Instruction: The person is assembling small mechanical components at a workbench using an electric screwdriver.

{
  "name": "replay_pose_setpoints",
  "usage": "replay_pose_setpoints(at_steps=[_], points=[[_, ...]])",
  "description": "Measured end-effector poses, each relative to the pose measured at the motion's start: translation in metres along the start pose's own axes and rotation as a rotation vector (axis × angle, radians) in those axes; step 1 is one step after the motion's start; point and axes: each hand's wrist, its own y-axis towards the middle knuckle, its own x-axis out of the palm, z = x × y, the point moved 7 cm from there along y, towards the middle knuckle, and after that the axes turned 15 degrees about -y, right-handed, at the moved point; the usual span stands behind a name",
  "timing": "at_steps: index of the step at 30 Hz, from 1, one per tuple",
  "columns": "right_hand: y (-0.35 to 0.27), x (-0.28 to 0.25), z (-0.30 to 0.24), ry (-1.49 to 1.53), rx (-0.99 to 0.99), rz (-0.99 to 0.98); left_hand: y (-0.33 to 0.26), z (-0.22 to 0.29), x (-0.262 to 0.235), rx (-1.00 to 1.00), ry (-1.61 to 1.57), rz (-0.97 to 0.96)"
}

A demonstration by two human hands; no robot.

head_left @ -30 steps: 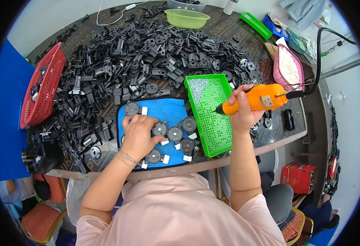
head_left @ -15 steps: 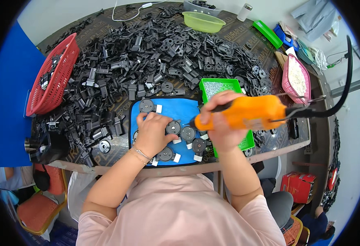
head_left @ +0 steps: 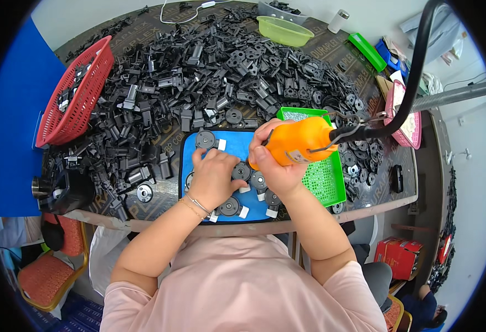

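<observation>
At frame centre, the right hand [head_left: 279, 166] grips an orange electric screwdriver [head_left: 301, 145] over a round black part [head_left: 242, 171] on the blue fixture plate [head_left: 237, 145]. The left hand [head_left: 214, 178] presses flat beside it; a tilted bit could slip and mar the part.

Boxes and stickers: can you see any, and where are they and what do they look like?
Red cardboard box: on the floor, lower right, rectangular.
Label on the orange electric screwdriver: small pale patch on its underside, in the right hand.
White tabs: small squares beside the round black parts on the blue mat.
</observation>
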Motion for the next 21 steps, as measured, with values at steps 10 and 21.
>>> replay_pose_setpoints(at_steps=[10, 21], points=[[0.025, -0.050, -0.054, 0.078, -0.196, 0.044, -0.002, -0.001, -0.002, 0.017, -0.004, 0.028], [0.008, -0.141, -0.015, -0.208, -0.099, 0.401, -0.001, 0.002, 0.000, 0.011, 0.002, 0.002]])
